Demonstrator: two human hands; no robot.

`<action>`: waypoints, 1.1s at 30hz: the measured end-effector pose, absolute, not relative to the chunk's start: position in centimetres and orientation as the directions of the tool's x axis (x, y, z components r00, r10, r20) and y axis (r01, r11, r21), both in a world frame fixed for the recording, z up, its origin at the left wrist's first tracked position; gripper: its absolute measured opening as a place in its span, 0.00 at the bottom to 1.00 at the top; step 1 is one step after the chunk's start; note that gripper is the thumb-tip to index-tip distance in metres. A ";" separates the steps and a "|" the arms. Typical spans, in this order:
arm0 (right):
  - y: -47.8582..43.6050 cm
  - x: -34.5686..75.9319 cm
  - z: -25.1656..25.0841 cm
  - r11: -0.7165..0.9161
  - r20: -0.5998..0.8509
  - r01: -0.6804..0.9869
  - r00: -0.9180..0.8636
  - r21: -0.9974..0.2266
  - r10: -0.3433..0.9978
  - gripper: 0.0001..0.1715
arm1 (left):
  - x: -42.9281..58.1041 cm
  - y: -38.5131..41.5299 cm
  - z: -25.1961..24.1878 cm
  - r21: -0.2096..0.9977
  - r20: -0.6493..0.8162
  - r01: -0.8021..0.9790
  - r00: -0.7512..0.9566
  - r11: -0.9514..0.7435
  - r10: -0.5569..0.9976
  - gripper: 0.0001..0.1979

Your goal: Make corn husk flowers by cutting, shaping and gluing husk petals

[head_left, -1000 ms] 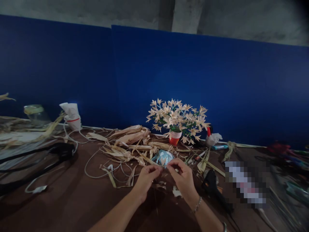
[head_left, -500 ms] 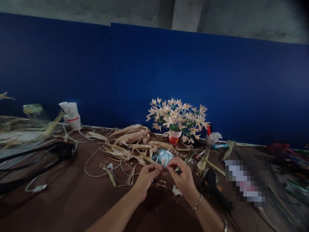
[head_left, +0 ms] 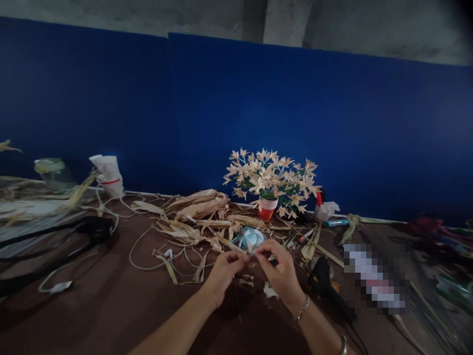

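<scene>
My left hand (head_left: 226, 271) and my right hand (head_left: 279, 268) meet above the table, thumbs and forefingers pinched close together. Between their fingertips is a small pale husk flower (head_left: 251, 246), its petal tips pointing up; the fingers hide most of it. A thin wire or thread hangs faintly below my left fingers. Just behind the fingertips lies a roll of light blue ribbon (head_left: 254, 235). Dried corn husks (head_left: 201, 207) are heaped beyond my left hand. Farther back, many similar pale flowers (head_left: 271, 175) stand in a red paper cup (head_left: 266, 209).
A black glue gun (head_left: 327, 286) lies right of my right hand, near a blurred-out white strip (head_left: 375, 278). White cable (head_left: 138, 251) loops across the left side of the brown table (head_left: 111, 320). A clear jar (head_left: 55, 176) and black straps (head_left: 92, 230) are at left. A blue partition (head_left: 207, 113) rises behind.
Both hands keep almost the same pinched pose, with only slight finger movement at the flower. The view has shifted a tiny bit.
</scene>
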State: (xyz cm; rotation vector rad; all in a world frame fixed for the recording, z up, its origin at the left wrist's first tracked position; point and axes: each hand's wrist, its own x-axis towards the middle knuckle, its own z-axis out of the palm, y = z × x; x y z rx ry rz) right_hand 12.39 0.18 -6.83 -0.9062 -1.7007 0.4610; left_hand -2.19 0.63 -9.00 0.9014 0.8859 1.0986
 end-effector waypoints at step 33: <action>-0.4 12.1 -6.7 0.630 0.712 0.642 -0.181 -0.438 0.679 0.09 | -2.0 1.1 -10.0 0.996 0.073 -0.055 0.117 -0.067 0.990 0.12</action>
